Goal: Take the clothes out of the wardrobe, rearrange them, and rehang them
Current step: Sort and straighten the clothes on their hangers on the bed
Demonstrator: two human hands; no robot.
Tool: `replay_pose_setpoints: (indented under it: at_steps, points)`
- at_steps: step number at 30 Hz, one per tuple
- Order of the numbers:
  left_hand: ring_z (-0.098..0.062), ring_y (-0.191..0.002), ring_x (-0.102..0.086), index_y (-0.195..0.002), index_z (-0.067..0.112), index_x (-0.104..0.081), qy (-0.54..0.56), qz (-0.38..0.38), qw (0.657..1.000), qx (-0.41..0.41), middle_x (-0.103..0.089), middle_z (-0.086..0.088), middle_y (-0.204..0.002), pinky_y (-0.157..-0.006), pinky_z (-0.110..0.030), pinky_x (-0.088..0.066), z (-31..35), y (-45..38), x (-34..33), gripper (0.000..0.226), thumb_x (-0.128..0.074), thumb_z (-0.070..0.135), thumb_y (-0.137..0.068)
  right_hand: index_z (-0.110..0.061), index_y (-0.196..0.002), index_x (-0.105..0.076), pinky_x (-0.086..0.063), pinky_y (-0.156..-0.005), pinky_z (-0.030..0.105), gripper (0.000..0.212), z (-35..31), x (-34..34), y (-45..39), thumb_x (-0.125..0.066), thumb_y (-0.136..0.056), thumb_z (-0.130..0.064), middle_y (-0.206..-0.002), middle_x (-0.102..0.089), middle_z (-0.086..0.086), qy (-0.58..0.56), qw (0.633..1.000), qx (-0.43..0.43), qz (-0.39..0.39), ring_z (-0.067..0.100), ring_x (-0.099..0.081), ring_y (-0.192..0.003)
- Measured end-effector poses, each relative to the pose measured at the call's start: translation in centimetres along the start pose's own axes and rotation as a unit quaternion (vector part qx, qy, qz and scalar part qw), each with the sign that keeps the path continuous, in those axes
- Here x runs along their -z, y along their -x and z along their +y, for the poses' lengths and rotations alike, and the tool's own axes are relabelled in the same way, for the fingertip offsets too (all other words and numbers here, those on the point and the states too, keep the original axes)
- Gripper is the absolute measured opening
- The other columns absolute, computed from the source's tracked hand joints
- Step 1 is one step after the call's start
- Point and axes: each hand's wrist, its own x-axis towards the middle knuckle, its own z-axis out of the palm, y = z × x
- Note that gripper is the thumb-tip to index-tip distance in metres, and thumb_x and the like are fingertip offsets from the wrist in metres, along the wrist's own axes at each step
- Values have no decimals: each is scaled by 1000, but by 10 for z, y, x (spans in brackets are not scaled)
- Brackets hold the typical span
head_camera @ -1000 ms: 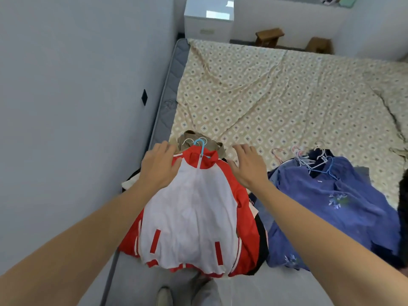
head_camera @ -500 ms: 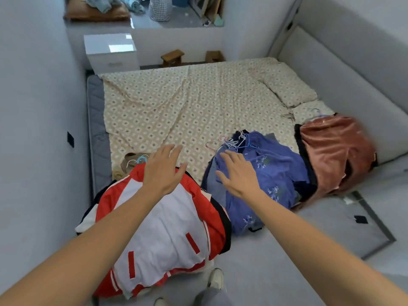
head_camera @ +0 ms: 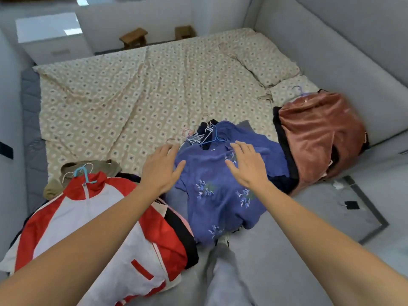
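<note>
Clothes lie in three piles along the near edge of the bed (head_camera: 154, 89), so the emptying of the wardrobe looks at least partly done; no wardrobe is in view, and rehanging has, as far as I can judge, yet to begin. In the head view, the only one, a red and white jacket (head_camera: 92, 221) on a light blue hanger (head_camera: 85, 173) tops the pile at lower left of the frame, with an olive garment (head_camera: 66, 173) peeking out beyond it. At centre is a blue embroidered top (head_camera: 220, 195) over darker clothes, a tangle of wire hangers (head_camera: 198, 134) at its collar end. At right, just beside that pile, sits a rust-coloured velvet garment (head_camera: 320, 133) (its lilac hanger hook barely shows above it).

Both arms reach forward over the centre pile. The left hand (head_camera: 162, 167) is spread flat, fingers straight and slightly apart, at the left edge of the blue top, holding nothing. The right hand (head_camera: 248, 165) is likewise flat with splayed fingers over the top's right shoulder, gripping nothing; whether either palm actually touches the cloth I cannot tell. Sorting this pile seems the step in hand.
</note>
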Motion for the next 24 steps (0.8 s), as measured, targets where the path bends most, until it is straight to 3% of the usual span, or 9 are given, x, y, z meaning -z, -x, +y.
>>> replay_pose_setpoints:
  at_steps: [7, 15, 19, 24]
  points:
    - [-36, -129, -50, -151, 11, -43, 6, -62, 995, 80, -54, -12, -140, -96, -50, -48, 10, -140, -147, 68, -34, 54, -99, -15, -151, -47, -45, -100, 49, 56, 143, -92, -135, -56, -101, -38, -159, -45, 5, -13, 998, 32, -46, 29, -41, -142]
    - [-39, -134, -45, -153, 12, -38, -18, -132, 980, 145, -48, -13, -147, -101, -53, -45, -24, -227, -269, 57, -49, 39, -104, -14, -146, -50, -47, -94, 48, 47, 227, -214, -223, -59, -102, -29, -150, -50, 3, -22, 996, 26, -88, 31, -46, -133]
    - [-42, -121, -52, -136, 9, -48, -39, -157, 974, 160, -52, -17, -128, -92, -56, -49, -40, -251, -307, 44, -51, 36, -102, -18, -142, -51, -44, -93, 49, 40, 246, -251, -247, -55, -104, -30, -130, -61, 6, -12, 991, 19, -132, 35, -53, -122]
    - [-44, -102, -52, -107, 6, -50, -86, -112, 974, 175, -51, -21, -112, -76, -51, -41, -44, -257, -328, 22, -55, 27, -102, -18, -118, -58, -43, -89, 48, 20, 251, -275, -260, -57, -104, -32, -115, -64, 6, -32, 987, 10, -156, 35, -56, -111]
